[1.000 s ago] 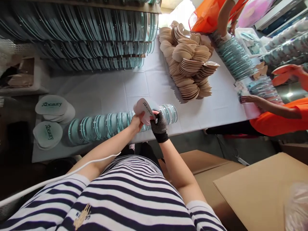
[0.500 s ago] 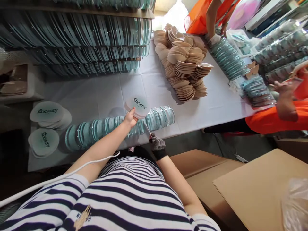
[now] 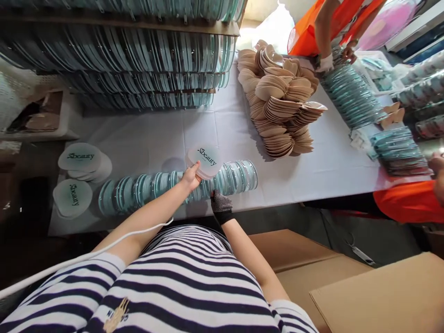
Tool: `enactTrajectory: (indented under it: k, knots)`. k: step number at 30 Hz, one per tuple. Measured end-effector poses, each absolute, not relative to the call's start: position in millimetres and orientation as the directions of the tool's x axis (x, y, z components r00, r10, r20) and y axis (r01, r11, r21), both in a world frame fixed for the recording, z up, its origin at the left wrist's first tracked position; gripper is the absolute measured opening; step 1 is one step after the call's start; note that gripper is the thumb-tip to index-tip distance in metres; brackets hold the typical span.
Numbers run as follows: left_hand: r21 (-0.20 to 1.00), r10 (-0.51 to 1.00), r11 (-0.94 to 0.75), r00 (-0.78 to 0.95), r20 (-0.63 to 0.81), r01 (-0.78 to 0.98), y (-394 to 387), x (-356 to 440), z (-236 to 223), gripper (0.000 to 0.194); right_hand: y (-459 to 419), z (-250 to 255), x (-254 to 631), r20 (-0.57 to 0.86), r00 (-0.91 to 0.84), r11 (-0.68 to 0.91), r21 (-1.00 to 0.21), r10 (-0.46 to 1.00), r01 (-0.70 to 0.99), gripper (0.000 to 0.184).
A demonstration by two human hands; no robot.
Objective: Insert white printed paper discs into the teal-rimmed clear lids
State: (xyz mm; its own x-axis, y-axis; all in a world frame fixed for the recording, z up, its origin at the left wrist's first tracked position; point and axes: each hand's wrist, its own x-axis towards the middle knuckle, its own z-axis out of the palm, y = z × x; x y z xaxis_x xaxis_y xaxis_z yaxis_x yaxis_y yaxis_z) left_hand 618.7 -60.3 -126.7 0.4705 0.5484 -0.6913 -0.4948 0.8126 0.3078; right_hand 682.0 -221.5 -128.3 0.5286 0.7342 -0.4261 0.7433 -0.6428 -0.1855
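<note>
Along teal pouches (image 3: pixel 138 189), left hand (image 3: pixel 192 176) holds cards (image 3: pixel 207 163), right hand (image 3: pixel 221 202) curls, its grip unclear.

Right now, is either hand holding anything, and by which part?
The left hand grips the printed cards by their near left edge; whether the right hand holds anything cannot be told.

Lit from beyond the tabletop's (image 3: pixel 156 134) far edge, washed out near the white bag (image 3: pixel 277 25). Dim toward the left edge, nearly black beyond. Softly shadowed beside the tan pile (image 3: pixel 277 106), glinting on the clear rings (image 3: pixel 239 178). Stretched at the margins, slightly soft at far right.
</note>
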Motion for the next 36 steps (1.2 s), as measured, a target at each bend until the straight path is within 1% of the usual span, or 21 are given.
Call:
enactTrajectory:
  k: [2, 4, 6, 8, 10, 11, 13, 15, 17, 19, 20, 21, 23, 25, 26, 28, 29, 31, 33, 34, 36]
  knots:
    - [0.317, 0.562, 0.806, 0.474, -0.678, -0.501, -62, 618, -126, 0.033, -218, -127, 680, -0.437, 0.542, -0.691, -0.350, 0.718, 0.633, 0.022]
    - [0.324, 0.575, 0.797, 0.475, -0.666, -0.510, -63, 617, -126, 0.031, -217, -121, 676, -0.497, 0.525, -0.721, -0.532, 0.691, 0.444, 0.026]
    - [0.337, 0.592, 0.783, 0.463, -0.660, -0.523, -65, 619, -127, 0.031, -217, -115, 674, -0.556, 0.468, -0.714, -0.636, 0.687, 0.293, 0.031]
    - [0.343, 0.601, 0.776, 0.454, -0.658, -0.529, -66, 621, -127, 0.031, -216, -108, 677, -0.578, 0.431, -0.707, -0.661, 0.693, 0.251, 0.029]
    - [0.348, 0.606, 0.773, 0.453, -0.654, -0.531, -66, 623, -126, 0.030, -211, -101, 687, -0.575, 0.450, -0.710, -0.666, 0.684, 0.229, 0.028]
    - [0.351, 0.606, 0.774, 0.455, -0.653, -0.527, -66, 622, -125, 0.030, -208, -97, 693, -0.545, 0.497, -0.709, -0.666, 0.675, 0.233, 0.030]
    - [0.360, 0.603, 0.782, 0.472, -0.644, -0.508, -68, 619, -122, 0.029, -198, -88, 706, -0.382, 0.643, -0.675, -0.677, 0.664, 0.294, 0.037]
    - [0.363, 0.581, 0.807, 0.516, -0.630, -0.466, -72, 611, -119, 0.029, -187, -79, 714, -0.146, 0.739, -0.627, -0.650, 0.657, 0.429, 0.046]
    - [0.359, 0.557, 0.827, 0.547, -0.625, -0.433, -76, 600, -117, 0.029, -176, -73, 711, 0.033, 0.729, -0.594, -0.555, 0.684, 0.583, 0.052]
    - [0.366, 0.557, 0.826, 0.525, -0.644, -0.428, -80, 589, -117, 0.030, -167, -71, 698, 0.124, 0.671, -0.561, -0.452, 0.731, 0.694, 0.052]
    - [0.369, 0.556, 0.826, 0.514, -0.653, -0.425, -82, 584, -118, 0.030, -164, -71, 689, 0.149, 0.635, -0.530, -0.426, 0.758, 0.733, 0.050]
    - [0.369, 0.550, 0.831, 0.514, -0.659, -0.416, -83, 580, -119, 0.029, -162, -73, 680, 0.154, 0.611, -0.505, -0.427, 0.777, 0.750, 0.047]
    - [0.352, 0.513, 0.856, 0.538, -0.669, -0.379, -82, 575, -121, 0.025, -164, -78, 663, 0.090, 0.625, -0.509, -0.496, 0.776, 0.704, 0.042]
    - [0.329, 0.485, 0.873, 0.563, -0.669, -0.361, -76, 572, -122, 0.021, -177, -84, 652, 0.010, 0.726, -0.596, -0.563, 0.688, 0.572, 0.041]
    - [0.324, 0.487, 0.871, 0.560, -0.671, -0.369, -70, 571, -123, 0.021, -188, -86, 649, -0.003, 0.787, -0.652, -0.563, 0.617, 0.508, 0.042]
    - [0.327, 0.514, 0.851, 0.529, -0.675, -0.411, -56, 570, -125, 0.025, -221, -89, 643, 0.023, 0.853, -0.737, -0.491, 0.522, 0.464, 0.044]
    - [0.329, 0.531, 0.838, 0.510, -0.677, -0.435, -49, 569, -127, 0.028, -240, -90, 638, 0.034, 0.849, -0.760, -0.429, 0.527, 0.489, 0.043]
    - [0.325, 0.539, 0.826, 0.478, -0.693, -0.460, -36, 569, -132, 0.033, -274, -93, 626, -0.005, 0.778, -0.742, -0.305, 0.628, 0.597, 0.039]
    - [0.315, 0.531, 0.830, 0.478, -0.700, -0.460, -29, 569, -137, 0.036, -294, -98, 612, -0.093, 0.682, -0.682, -0.221, 0.726, 0.697, 0.037]
    - [0.315, 0.528, 0.833, 0.483, -0.699, -0.455, -28, 569, -138, 0.036, -296, -101, 606, -0.139, 0.652, -0.667, -0.187, 0.745, 0.722, 0.037]
    - [0.324, 0.532, 0.833, 0.488, -0.692, -0.447, -29, 569, -140, 0.035, -285, -105, 598, -0.226, 0.646, -0.678, -0.112, 0.729, 0.726, 0.035]
